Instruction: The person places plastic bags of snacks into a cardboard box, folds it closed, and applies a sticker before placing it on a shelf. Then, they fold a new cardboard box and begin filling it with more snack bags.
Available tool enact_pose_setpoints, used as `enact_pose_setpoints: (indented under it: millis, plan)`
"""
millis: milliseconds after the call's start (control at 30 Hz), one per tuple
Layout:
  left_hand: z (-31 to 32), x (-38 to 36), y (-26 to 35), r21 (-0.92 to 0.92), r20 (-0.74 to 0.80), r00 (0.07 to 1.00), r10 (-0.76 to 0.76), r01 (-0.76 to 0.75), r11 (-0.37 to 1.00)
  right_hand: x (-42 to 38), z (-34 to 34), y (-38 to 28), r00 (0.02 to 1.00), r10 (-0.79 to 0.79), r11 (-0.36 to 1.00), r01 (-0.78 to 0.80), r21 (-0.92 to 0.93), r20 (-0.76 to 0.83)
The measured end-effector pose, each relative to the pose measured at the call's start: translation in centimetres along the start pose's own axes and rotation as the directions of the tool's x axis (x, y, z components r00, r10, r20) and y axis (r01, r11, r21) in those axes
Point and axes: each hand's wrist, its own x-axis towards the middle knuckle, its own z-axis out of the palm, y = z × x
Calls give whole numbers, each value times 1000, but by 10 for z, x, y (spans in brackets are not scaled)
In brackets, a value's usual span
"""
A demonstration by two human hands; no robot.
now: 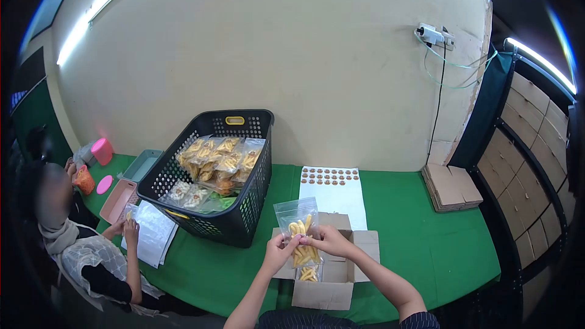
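Observation:
A clear zip bag of yellow stick-shaped snacks (304, 258) hangs upright between my hands above an open cardboard box (322, 296). My left hand (281, 252) pinches it on the left side at mid-height. On the other side, my right hand (331, 242) grips it with the thumb near the left one. Inside the box, partly hidden by the held bag, lies another bag of similar snacks (309, 274). The box flaps are folded outward on the green tabletop.
A black perforated basket (250, 219) of snack bags stands left. Behind the box lies a white sticker sheet (332, 192). Flattened cartons (451, 187) are stacked right. A co-worker (103, 256) sits left beside plastic sheets (152, 234) and a pink tray (119, 201).

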Motion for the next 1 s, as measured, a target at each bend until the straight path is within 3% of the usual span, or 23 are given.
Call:
enact_pose_setpoints:
  millis: [100, 167, 367, 500, 567, 600, 700, 833, 933, 1000]
  plan:
    - [-5, -3, 2, -83, 81, 996, -47, 53, 995, -3, 0, -1, 998, -48, 998, 49, -47, 35]
    - [-12, -4, 1, -43, 147, 985, -85, 92, 995, -6, 1, 0, 997, -60, 998, 61, -16, 54]
    - [-12, -8, 19, -97, 217, 968, -125, 149, 984, -16, 4, -1, 995, 55, 915, -83, 395, 82]
    - [-7, -7, 11, -1, 153, 985, -80, 81, 997, -23, 15, 5, 992, 126, 882, -101, 460, -24]
    - [6, -12, 32, 149, 41, 999, -32, 26, 988, -28, 23, 2, 979, 177, 883, -110, 456, -106]
    - [13, -14, 38, 224, -12, 1000, -2, 4, 974, -28, 28, -2, 970, 166, 874, -61, 481, -177]
    - [30, -15, 27, 215, -146, 986, 82, -49, 975, -29, 42, -6, 921, 166, 853, 45, 519, -352]
    - [37, -16, 38, 186, -103, 970, 221, -200, 962, -35, 44, 0, 873, 197, 847, 78, 526, -446]
    - [26, -16, 27, 280, 23, 981, 190, -189, 941, -40, 44, -2, 867, 201, 833, 92, 545, -455]
    - [24, -20, 27, 106, 48, 997, 53, -58, 993, -44, 46, 5, 873, 210, 835, 74, 545, -440]
